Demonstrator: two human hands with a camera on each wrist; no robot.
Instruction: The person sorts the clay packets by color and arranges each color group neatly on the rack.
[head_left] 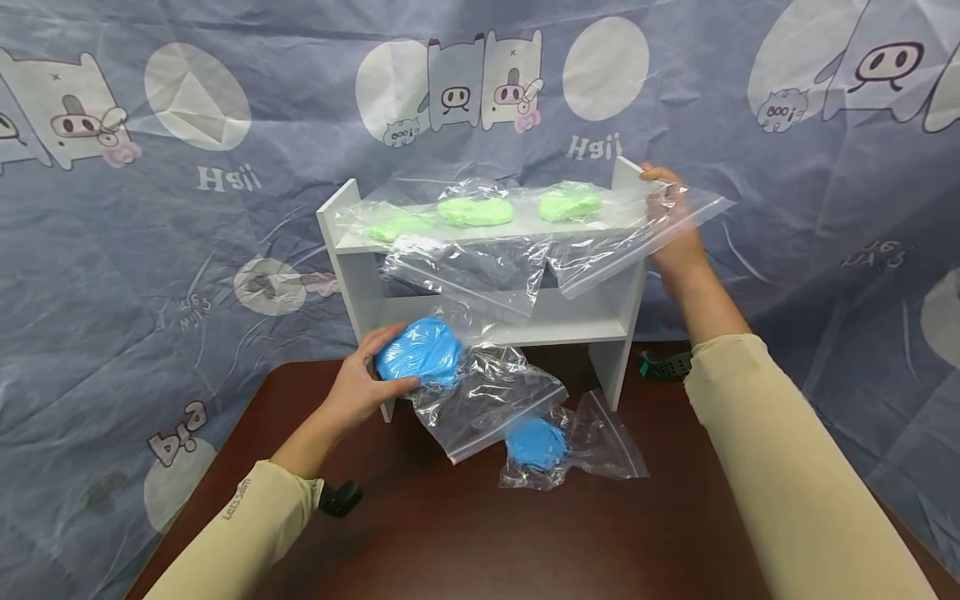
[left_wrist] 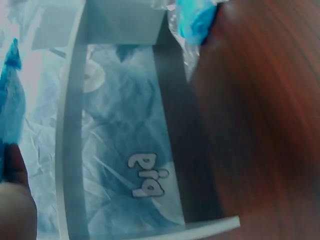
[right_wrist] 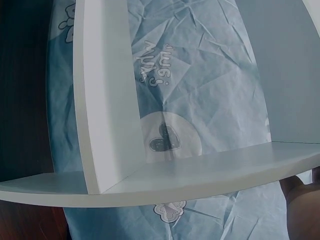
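Observation:
My left hand [head_left: 358, 382] grips a soft blue lump [head_left: 422, 352] inside a clear zip bag, fingers behind it and thumb in front. The bag's loose part [head_left: 487, 408] hangs to the right, zip edge lowest. Blue wrap [left_wrist: 11, 105] and my thumb [left_wrist: 17, 210] show at the left wrist view's edge. My right hand [head_left: 675, 229] holds the right side panel of a white two-tier shelf [head_left: 555, 321] near its top, partly behind a clear bag flap. Three light-green lumps in clear bags, one a middle green lump [head_left: 476, 211], lie on the upper tier.
Another blue lump [head_left: 536, 443] in a clear zip bag lies on the dark brown table [head_left: 450, 533] before the shelf. A dark strap [head_left: 666, 365] is by my right sleeve. A printed grey-blue cloth [head_left: 285, 125] hangs behind.

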